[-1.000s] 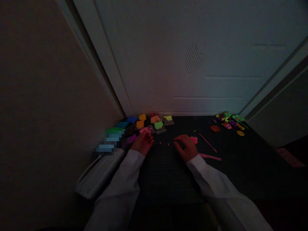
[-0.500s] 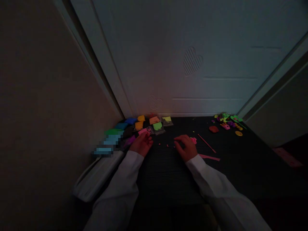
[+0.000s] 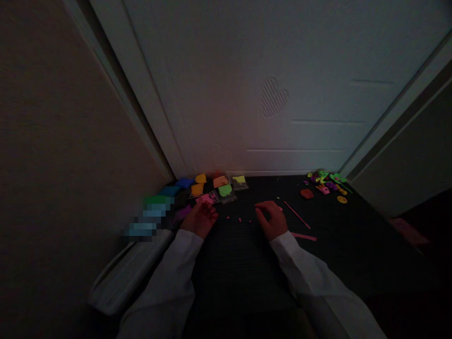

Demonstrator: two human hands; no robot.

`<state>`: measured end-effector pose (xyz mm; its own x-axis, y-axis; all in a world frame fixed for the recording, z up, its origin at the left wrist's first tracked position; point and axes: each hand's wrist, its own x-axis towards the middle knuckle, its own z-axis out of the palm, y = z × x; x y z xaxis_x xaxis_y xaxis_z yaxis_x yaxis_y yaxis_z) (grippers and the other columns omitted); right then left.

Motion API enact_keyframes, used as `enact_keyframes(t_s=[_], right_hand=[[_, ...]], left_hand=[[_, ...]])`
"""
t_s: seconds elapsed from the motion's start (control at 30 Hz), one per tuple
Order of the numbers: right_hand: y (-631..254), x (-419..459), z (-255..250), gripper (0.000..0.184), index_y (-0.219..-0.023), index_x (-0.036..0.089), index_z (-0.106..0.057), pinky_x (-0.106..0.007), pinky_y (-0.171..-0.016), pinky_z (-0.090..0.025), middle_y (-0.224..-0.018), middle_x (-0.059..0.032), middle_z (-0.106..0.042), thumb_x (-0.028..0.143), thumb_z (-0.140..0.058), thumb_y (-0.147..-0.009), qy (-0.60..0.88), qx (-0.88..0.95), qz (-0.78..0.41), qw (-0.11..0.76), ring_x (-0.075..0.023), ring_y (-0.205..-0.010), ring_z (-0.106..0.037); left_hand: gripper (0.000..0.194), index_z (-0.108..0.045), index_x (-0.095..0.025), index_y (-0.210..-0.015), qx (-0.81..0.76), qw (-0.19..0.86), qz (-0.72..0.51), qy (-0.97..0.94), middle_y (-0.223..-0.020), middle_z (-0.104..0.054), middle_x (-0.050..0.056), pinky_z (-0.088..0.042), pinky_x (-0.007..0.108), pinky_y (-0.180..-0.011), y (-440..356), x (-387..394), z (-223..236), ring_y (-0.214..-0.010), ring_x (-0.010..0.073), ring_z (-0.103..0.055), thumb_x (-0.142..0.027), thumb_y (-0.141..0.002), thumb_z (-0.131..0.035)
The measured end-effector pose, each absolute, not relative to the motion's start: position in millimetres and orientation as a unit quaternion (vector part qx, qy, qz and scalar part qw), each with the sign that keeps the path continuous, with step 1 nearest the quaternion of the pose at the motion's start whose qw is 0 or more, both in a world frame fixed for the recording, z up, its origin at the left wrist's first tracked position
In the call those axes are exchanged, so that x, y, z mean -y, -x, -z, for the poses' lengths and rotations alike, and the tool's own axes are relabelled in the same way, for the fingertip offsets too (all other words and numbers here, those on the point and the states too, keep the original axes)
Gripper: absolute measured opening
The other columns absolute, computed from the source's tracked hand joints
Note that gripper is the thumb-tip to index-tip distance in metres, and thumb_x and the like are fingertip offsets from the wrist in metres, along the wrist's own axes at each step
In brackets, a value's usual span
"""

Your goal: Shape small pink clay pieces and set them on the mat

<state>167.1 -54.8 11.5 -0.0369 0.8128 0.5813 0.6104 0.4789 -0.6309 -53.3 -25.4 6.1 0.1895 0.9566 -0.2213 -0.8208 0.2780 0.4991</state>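
The scene is dim. My left hand [image 3: 199,219] rests on a dark ribbed mat [image 3: 240,263], fingers curled beside a pink clay packet [image 3: 205,199]; whether it grips anything is unclear. My right hand [image 3: 271,218] lies palm down on the mat with its fingers bent, covering most of a small pink clay piece [image 3: 280,208]. Tiny pink crumbs [image 3: 240,219] lie between the two hands. Both arms wear white sleeves.
Several coloured clay packets [image 3: 219,184] sit by a white door [image 3: 282,94]. A pink stick [image 3: 296,214] and a pink strip [image 3: 303,236] lie right of my right hand. Small clay figures [image 3: 326,181] stand at the far right. A white bag [image 3: 127,278] lies at left.
The view has tilted and shifted, so everything sits a little lower and to the left. Both hands stay in about the same places on the mat.
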Motion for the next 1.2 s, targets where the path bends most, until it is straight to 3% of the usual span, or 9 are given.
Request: enact_keyframes(t_s=[0.17, 0.4, 0.77, 1.2], right_hand=[[-168, 55, -11, 0.014, -0.084, 0.019, -0.052, -0.028, -0.068, -0.039, -0.079, -0.0026, -0.052, 0.02, -0.044, -0.074, 0.501, 0.713, -0.104, 0.48, -0.0134, -0.075, -0.048], [-167, 56, -10, 0.014, -0.084, 0.02, -0.052, -0.028, -0.067, -0.039, -0.08, -0.0026, -0.052, 0.021, -0.044, -0.073, 0.499, 0.718, -0.102, 0.474, -0.0134, -0.074, -0.048], [-165, 57, -12, 0.015, -0.083, 0.019, -0.054, -0.029, -0.068, -0.04, -0.078, -0.0033, -0.053, 0.02, -0.043, -0.073, 0.498, 0.714, -0.11, 0.479, -0.0141, -0.075, -0.049], [-165, 57, -10, 0.015, -0.083, 0.019, -0.054, -0.03, -0.069, -0.04, -0.078, -0.0036, -0.053, 0.021, -0.044, -0.072, 0.495, 0.715, -0.109, 0.483, -0.0149, -0.075, -0.049]], left_hand=[[0.005, -0.054, -0.014, -0.071, -0.289, 0.752, -0.565, -0.177, -0.063, -0.057, 0.0, -0.043, 0.025, -0.055, 46, 31, -5, -0.059, 0.0099, -0.053, -0.016, -0.069, -0.05], [0.015, -0.052, -0.016, -0.073, -0.284, 0.753, -0.549, -0.225, -0.063, -0.054, -0.001, -0.043, 0.025, -0.057, 42, 35, -2, -0.06, 0.0098, -0.053, -0.009, -0.061, -0.057], [0.013, -0.047, -0.014, -0.063, -0.282, 0.757, -0.55, -0.211, -0.058, -0.049, -0.001, -0.042, 0.024, -0.054, 41, 35, -7, -0.057, 0.0095, -0.049, -0.025, -0.067, -0.053], [0.01, -0.053, -0.012, -0.067, -0.284, 0.755, -0.52, -0.283, -0.061, -0.054, 0.001, -0.043, 0.023, -0.057, 39, 38, -5, -0.06, 0.0095, -0.051, -0.013, -0.06, -0.06]])
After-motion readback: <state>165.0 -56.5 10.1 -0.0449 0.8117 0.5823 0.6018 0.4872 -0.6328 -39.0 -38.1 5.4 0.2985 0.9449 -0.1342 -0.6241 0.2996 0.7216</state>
